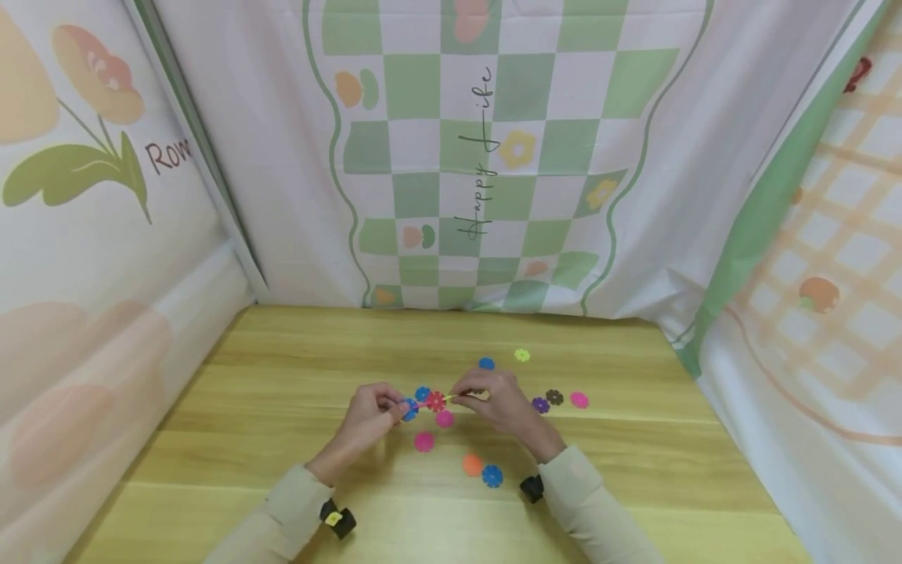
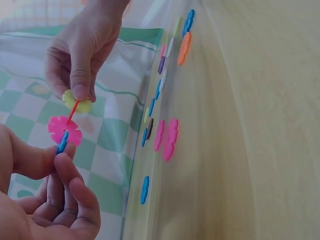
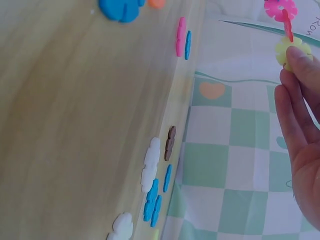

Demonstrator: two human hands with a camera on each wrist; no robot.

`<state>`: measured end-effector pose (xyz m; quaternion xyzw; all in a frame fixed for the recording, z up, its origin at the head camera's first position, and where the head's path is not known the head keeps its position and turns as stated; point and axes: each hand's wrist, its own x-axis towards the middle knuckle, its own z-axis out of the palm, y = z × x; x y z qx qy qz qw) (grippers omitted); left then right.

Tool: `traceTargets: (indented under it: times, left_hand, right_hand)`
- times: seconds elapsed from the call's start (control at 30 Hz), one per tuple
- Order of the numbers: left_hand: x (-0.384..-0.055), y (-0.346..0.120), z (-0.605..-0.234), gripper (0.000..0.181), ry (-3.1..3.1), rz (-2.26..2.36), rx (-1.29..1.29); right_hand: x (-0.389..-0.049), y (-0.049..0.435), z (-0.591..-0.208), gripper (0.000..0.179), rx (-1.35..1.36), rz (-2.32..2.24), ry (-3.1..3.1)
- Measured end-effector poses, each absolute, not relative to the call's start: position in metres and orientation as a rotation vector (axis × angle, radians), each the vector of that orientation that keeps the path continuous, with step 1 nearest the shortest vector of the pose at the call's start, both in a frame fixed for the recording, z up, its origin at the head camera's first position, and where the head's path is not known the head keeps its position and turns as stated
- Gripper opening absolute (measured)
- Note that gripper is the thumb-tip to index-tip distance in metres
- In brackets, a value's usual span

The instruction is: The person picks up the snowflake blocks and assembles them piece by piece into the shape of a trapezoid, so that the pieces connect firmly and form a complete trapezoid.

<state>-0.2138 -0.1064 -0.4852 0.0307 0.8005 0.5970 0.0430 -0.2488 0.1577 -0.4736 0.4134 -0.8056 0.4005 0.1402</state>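
Above the table, both hands hold a joined chain of flower-shaped plastic discs. My left hand (image 1: 372, 413) pinches the blue disc (image 2: 62, 142) at one end between thumb and fingertips. A pink disc (image 2: 64, 130) is slotted to it, and a red disc (image 1: 436, 401) follows. At the chain's other end is a yellow disc (image 3: 285, 54), which my right hand (image 1: 499, 398) pinches between thumb and forefinger. In the left wrist view, the blue and red discs appear edge-on, while the pink and yellow ones show their faces.
Loose discs lie about the wooden table (image 1: 282, 470): an orange disc (image 1: 472, 464) overlapping a blue one (image 1: 492, 476), a pink disc (image 1: 424, 442), and purple (image 1: 540, 405) and brown (image 1: 554, 398) ones at the right. White discs (image 3: 151, 165) show in the right wrist view. Printed curtains (image 1: 282, 157) surround the table.
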Motion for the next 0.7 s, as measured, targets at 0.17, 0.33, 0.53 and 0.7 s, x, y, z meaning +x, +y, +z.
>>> traceTargets:
  times: [0.17, 0.33, 0.53, 0.7]
  left_hand:
    - [-0.213, -0.101, -0.484, 0.007, 2.459, 1.768, 0.008]
    - [-0.214, -0.098, -0.482, 0.005, 2.451, 1.763, -0.034]
    - [-0.217, -0.105, -0.485, 0.005, 2.395, 1.832, -0.045]
    - [-0.217, -0.118, -0.489, 0.004, 2.374, 1.879, -0.079]
  right_hand:
    - [-0.250, 0.155, -0.473, 0.013, 1.265, 1.057, -2.251]
    - [-0.252, 0.153, -0.473, 0.013, 1.280, 1.025, -2.246]
    - [-0.253, 0.152, -0.468, 0.014, 1.194, 1.079, -2.446]
    - [-0.262, 0.149, -0.461, 0.025, 1.150, 1.066, -2.610]
